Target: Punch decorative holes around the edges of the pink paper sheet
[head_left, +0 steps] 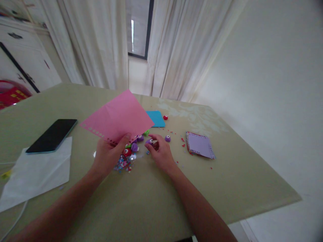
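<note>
My left hand pinches the near edge of a pink sheet of paper, which has a row of small punched holes along that edge. In my right hand, thumb and fingers close around a small purple craft punch, just right of the paper's lower corner. Between the hands lie a red punch, another purple punch and a green one, partly hidden by paper and fingers. Colourful punched-out confetti is heaped below them. One more purple punch stands beyond my right hand.
A blue sheet and a red punch lie farther back. To the right sits a stack of hole-edged sheets, lilac on top, with red scraps around. At left, a phone rests partly on white paper, near a white cable.
</note>
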Tool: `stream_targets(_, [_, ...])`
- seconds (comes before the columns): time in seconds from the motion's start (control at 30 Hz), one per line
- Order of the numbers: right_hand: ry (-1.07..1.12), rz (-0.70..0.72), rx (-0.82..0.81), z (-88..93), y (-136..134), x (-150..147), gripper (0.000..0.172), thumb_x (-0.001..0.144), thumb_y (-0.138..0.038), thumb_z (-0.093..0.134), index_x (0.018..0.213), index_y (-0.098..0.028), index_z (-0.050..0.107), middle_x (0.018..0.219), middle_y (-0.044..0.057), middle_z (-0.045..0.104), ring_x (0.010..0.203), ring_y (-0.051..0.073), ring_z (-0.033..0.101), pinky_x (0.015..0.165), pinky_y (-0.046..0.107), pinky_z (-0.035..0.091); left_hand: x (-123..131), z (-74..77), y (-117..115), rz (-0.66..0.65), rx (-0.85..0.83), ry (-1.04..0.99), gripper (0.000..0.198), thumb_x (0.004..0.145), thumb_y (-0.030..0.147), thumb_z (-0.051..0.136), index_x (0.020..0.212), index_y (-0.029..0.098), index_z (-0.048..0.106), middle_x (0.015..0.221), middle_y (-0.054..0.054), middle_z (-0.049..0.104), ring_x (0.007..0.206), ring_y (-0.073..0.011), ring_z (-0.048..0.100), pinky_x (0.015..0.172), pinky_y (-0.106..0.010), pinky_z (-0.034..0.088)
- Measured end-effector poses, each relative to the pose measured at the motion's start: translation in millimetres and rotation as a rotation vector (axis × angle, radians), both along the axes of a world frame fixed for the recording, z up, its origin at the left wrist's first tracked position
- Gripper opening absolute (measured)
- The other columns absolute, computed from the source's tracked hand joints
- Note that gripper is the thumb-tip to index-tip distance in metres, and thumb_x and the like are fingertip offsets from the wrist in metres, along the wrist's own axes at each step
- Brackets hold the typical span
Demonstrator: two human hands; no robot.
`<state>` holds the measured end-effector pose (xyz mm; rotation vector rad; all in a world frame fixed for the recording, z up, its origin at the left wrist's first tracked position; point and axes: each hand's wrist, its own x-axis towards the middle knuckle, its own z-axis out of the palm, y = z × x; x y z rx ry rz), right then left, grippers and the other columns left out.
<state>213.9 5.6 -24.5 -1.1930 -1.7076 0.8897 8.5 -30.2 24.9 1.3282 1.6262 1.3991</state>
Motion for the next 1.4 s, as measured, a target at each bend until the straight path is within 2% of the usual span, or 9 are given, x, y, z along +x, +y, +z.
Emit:
stream_targets(0.1, [0.358, 0.084, -0.178, 6.0, -2.9, -0.3, 0.04, 0.088, -0.043, 0.08, 0.122, -0.024, 0.074, 0.104, 0.005, 0.072, 0.076, 0.017, 0.066, 0.072, 0.033, 0.057, 0.4, -1.8, 0.2, 0.003, 0.024, 0.032, 0.034, 0.083, 0.049, 0.073, 0.061, 0.023, 0.066, 0.042, 0.003, 0.048, 0.044, -0.017, 0.046, 0.04, -0.027, 0.032])
stream_targets(0.2, [0.503, 0.139, -0.313, 13.3, -8.5, -2.4, 0.039, 0.084, -0.046, 0.085, 0.117, -0.026, 0.077, 0.094, 0.001, 0.073, 0.078, 0.016, 0.068, 0.074, 0.03, 0.056, 1.2, -5.9, 0.7, -0.028, 0.054, 0.038, 0.032, 0.084, 0.049, 0.073, 0.066, 0.022, 0.07, 0.05, 0.001, 0.058, 0.051, -0.0194, 0.055, 0.046, -0.028, 0.041])
stream_targets(0.3, [0.571, 0.166, -0.354, 16.5, -13.2, -6.5, 0.038, 0.085, -0.049, 0.083, 0.115, -0.027, 0.076, 0.103, 0.002, 0.075, 0.081, 0.016, 0.071, 0.074, 0.03, 0.055, 2.5, -9.9, 0.9, -0.048, 0.057, 0.044, 0.03, 0.085, 0.05, 0.073, 0.072, 0.022, 0.074, 0.062, -0.001, 0.069, 0.059, -0.0219, 0.062, 0.052, -0.029, 0.048])
stream_targets(0.43, [0.683, 0.094, -0.325, 14.9, -14.8, -12.4, 0.058, 0.065, -0.037, 0.099, 0.113, -0.028, 0.068, 0.098, -0.002, 0.071, 0.08, 0.015, 0.067, 0.071, 0.027, 0.053, 4.8, -12.1, 0.9, -0.081, 0.04, 0.075, 0.032, 0.085, 0.052, 0.071, 0.072, 0.022, 0.073, 0.062, -0.002, 0.07, 0.059, -0.0226, 0.064, 0.052, -0.03, 0.05])
stream_targets(0.5, [0.706, 0.076, -0.318, 13.8, -14.5, -14.4, 0.062, 0.058, -0.032, 0.102, 0.109, -0.028, 0.067, 0.095, -0.002, 0.07, 0.082, 0.015, 0.065, 0.071, 0.026, 0.052, 5.9, -12.5, 1.1, -0.114, 0.055, 0.079, 0.031, 0.086, 0.051, 0.071, 0.076, 0.022, 0.075, 0.068, -0.002, 0.074, 0.063, -0.0233, 0.067, 0.056, -0.03, 0.053])
stream_targets(0.6, [0.675, 0.104, -0.326, 12.5, -14.2, -15.7, 0.054, 0.058, -0.031, 0.101, 0.101, -0.025, 0.069, 0.092, -0.002, 0.07, 0.082, 0.015, 0.064, 0.073, 0.026, 0.052, 6.5, -13.3, 1.1, -0.134, 0.087, 0.079, 0.028, 0.086, 0.049, 0.07, 0.083, 0.022, 0.077, 0.076, -0.002, 0.078, 0.07, -0.0238, 0.071, 0.062, -0.03, 0.056])
stream_targets(0.8, [0.626, 0.096, -0.403, 9.3, -13.8, -15.3, 0.048, 0.057, -0.033, 0.101, 0.096, -0.022, 0.076, 0.084, -0.002, 0.073, 0.075, 0.014, 0.063, 0.074, 0.028, 0.051, 3.8, -16.2, 0.0, -0.101, 0.019, 0.093, 0.037, 0.087, 0.052, 0.07, 0.065, 0.022, 0.068, 0.055, 0.0, 0.064, 0.051, -0.0198, 0.059, 0.047, -0.028, 0.045])
stream_targets(1.23, [0.77, 0.177, -0.429, 12.2, -14.5, -12.9, 0.041, 0.062, -0.039, 0.1, 0.097, -0.025, 0.083, 0.098, 0.003, 0.08, 0.087, 0.018, 0.069, 0.085, 0.032, 0.056, 3.1, -20.3, 1.7, -0.156, 0.054, 0.116, 0.033, 0.087, 0.052, 0.07, 0.075, 0.021, 0.073, 0.06, 0.0, 0.067, 0.055, -0.019, 0.059, 0.05, -0.028, 0.045])
stream_targets(1.4, [0.757, 0.215, -0.467, 11.9, -15.2, -12.7, 0.039, 0.061, -0.038, 0.101, 0.093, -0.024, 0.083, 0.092, 0.002, 0.079, 0.081, 0.017, 0.066, 0.081, 0.03, 0.055, 1.7, -21.1, 2.8, -0.146, 0.057, 0.133, 0.035, 0.088, 0.053, 0.069, 0.072, 0.022, 0.072, 0.062, -0.001, 0.068, 0.058, -0.0205, 0.062, 0.055, -0.029, 0.047])
